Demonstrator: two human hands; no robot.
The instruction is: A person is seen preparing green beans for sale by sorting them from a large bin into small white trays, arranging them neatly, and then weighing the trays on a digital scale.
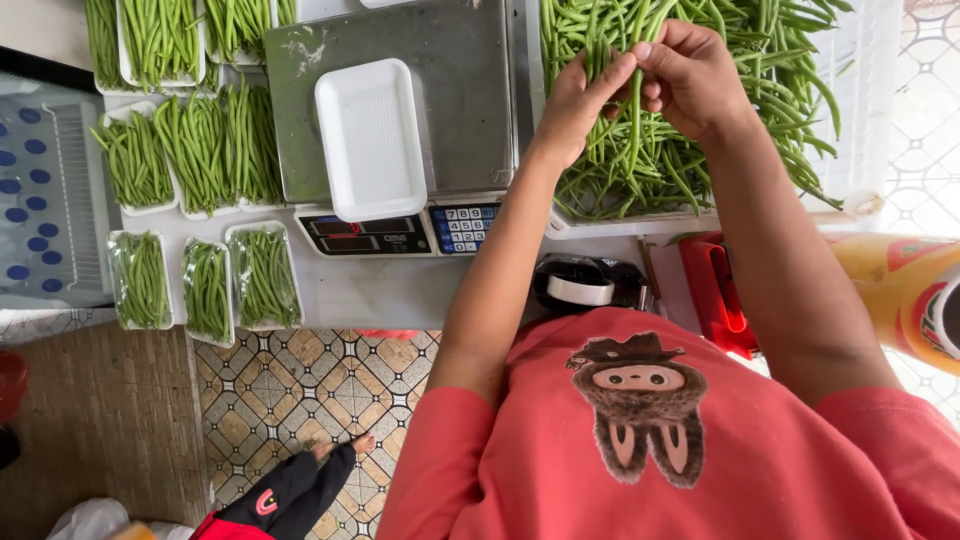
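Slender, smooth green beans (640, 120) pinched in both hands (640, 85) over white crate (860, 120)

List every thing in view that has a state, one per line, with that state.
Left hand: pinching green beans.
Right hand: gripping the same bunch.
Green beans: loose, heaped in the white crate.
White tray: empty, lying on the scale.
Scale display: too small to tell whether it is lit.
Front three trays of beans: filled, wrapped in film.
Trays behind: filled, unwrapped.
Tape roll: sitting in its dispenser.
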